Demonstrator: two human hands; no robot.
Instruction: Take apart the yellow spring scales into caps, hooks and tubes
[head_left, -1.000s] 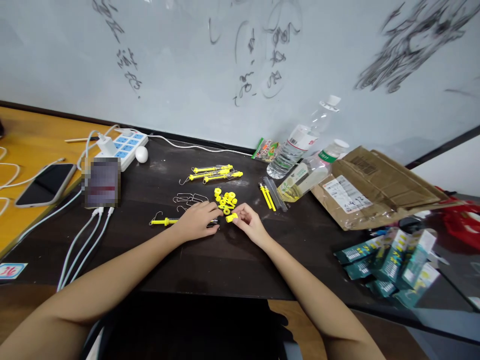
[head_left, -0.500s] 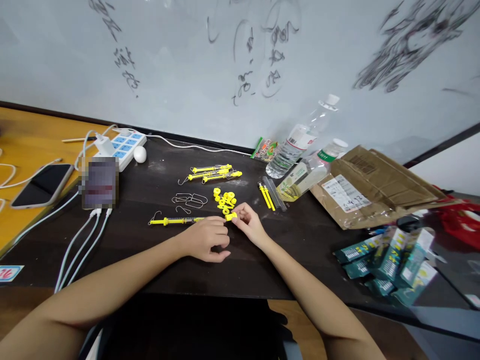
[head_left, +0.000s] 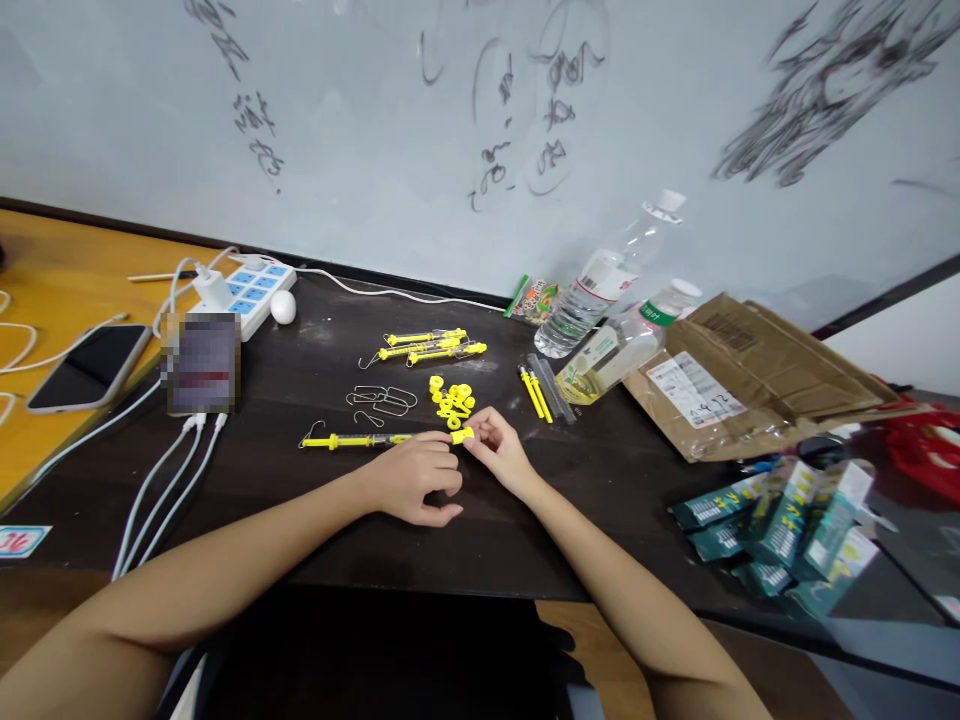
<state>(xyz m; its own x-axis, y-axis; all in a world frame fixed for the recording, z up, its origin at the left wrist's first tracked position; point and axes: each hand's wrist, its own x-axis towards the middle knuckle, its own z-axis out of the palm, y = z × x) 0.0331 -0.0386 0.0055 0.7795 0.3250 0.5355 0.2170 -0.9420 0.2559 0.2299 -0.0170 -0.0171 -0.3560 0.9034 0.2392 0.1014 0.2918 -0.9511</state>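
"What do my hands have?"

"My right hand pinches a short yellow piece between thumb and fingers, just on the near side of the pile of small yellow parts. My left hand comes at its left end, index tip at or touching it, thumb hanging apart; I can't tell whether the other fingers grip anything."

"How do the axes lie?"

"The piece lies sideways, roughly in line with the long hooked tube, near and left of the pile. My left fingers hide that tube's right end, so the left hand is nearer to it."

"And farther out?"

"Wire hooks lie left of the pile, three assembled tubes beyond it, and yellow rods to its right, with bottles farther right. Nearer than the pile, past my hands, dark counter runs to its front edge."
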